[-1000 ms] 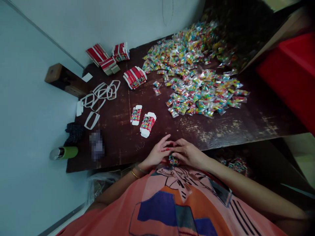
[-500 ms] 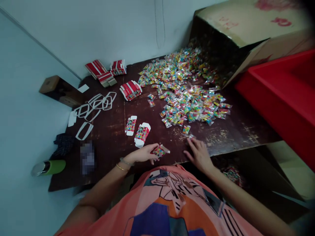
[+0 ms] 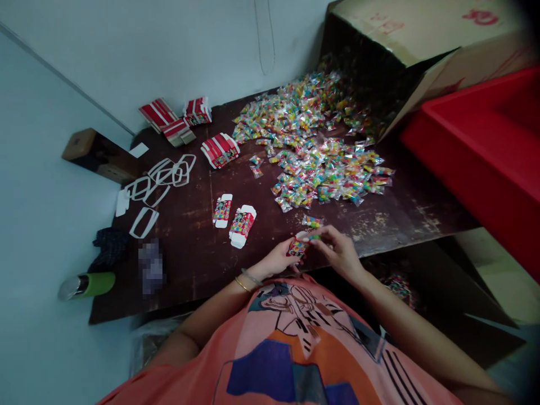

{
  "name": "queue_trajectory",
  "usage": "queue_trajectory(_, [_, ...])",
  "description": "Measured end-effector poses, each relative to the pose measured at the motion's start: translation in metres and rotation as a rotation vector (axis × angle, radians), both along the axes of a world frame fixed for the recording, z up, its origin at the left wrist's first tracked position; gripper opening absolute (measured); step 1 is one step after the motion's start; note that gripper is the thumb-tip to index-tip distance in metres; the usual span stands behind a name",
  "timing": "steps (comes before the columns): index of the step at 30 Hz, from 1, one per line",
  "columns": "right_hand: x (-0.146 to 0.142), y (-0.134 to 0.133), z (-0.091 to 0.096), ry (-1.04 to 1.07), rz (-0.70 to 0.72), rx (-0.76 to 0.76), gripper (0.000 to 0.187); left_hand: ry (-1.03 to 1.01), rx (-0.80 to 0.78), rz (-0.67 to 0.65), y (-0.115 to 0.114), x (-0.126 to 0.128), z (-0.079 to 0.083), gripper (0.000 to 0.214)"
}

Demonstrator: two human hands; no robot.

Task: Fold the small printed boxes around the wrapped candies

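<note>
Left forearm (image 3: 215, 307) angles up and inward from lower left, elbow bent, left wrist (image 3: 252, 275) roughly straight. Left hand (image 3: 280, 257) in front of torso (image 3: 304, 337), thumb and fingers curled in a grip. Right forearm (image 3: 405, 319) slants up-left from lower right, elbow lower right. Right hand (image 3: 342, 256) back up, thumb and index pinched, pointing at left fingers. Hands close together; contact unclear.

The left hand (image 3: 277, 259) holds a printed box (image 3: 297, 248), the right hand (image 3: 342, 252) a candy packet (image 3: 314, 238) at its end.
</note>
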State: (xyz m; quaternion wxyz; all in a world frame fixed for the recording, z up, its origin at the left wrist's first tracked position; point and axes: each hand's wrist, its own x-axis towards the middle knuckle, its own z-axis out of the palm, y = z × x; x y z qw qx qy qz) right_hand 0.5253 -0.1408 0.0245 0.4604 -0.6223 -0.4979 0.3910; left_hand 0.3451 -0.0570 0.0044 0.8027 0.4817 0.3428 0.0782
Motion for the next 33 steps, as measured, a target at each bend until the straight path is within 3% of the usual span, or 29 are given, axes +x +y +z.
queue_trajectory(2, [0.003,0.02,0.008,-0.131,-0.006,0.019,0.018,0.045,0.035,-0.036,-0.001,-0.001,0.003,0.058])
queue_trajectory(5, [0.008,0.035,0.017,-0.3,0.093,0.107,0.016,0.083,0.113,-0.029,0.0,-0.004,0.009,0.056])
queue_trajectory(8, [0.009,0.037,0.022,-0.436,0.189,0.166,0.015,0.092,0.178,-0.007,0.001,-0.006,0.011,0.052])
queue_trajectory(13, [0.002,0.035,0.019,-0.628,0.288,0.135,0.017,0.092,0.177,-0.003,-0.001,-0.005,0.01,0.051])
queue_trajectory(16, [-0.009,0.03,0.013,-0.544,0.374,0.178,0.024,0.075,0.171,-0.025,0.0,-0.005,0.008,0.047])
queue_trajectory(17, [-0.013,0.027,0.011,-0.489,0.333,0.198,0.024,0.067,0.167,-0.022,0.001,-0.006,0.008,0.048])
queue_trajectory(19, [-0.02,0.02,0.005,-0.331,0.11,0.207,0.022,0.039,0.132,0.02,0.003,-0.008,0.008,0.05])
queue_trajectory(22, [-0.025,0.012,-0.004,0.13,-0.138,0.026,0.024,-0.012,-0.006,0.111,0.005,-0.009,0.007,0.057])
queue_trajectory(26, [-0.024,0.011,-0.011,0.709,-0.053,-0.279,0.03,0.014,-0.068,0.102,0.006,-0.008,0.011,0.058])
queue_trajectory(29, [-0.022,0.013,-0.009,0.737,0.035,-0.35,0.036,0.04,0.086,-0.044,0.009,-0.006,0.017,0.042])
queue_trajectory(31, [-0.02,0.014,-0.004,0.605,0.109,-0.307,0.032,0.068,0.22,-0.106,0.011,-0.005,0.021,0.032])
queue_trajectory(33, [-0.017,0.013,0.003,0.4,0.188,-0.19,0.026,0.102,0.253,-0.082,0.013,-0.004,0.024,0.03])
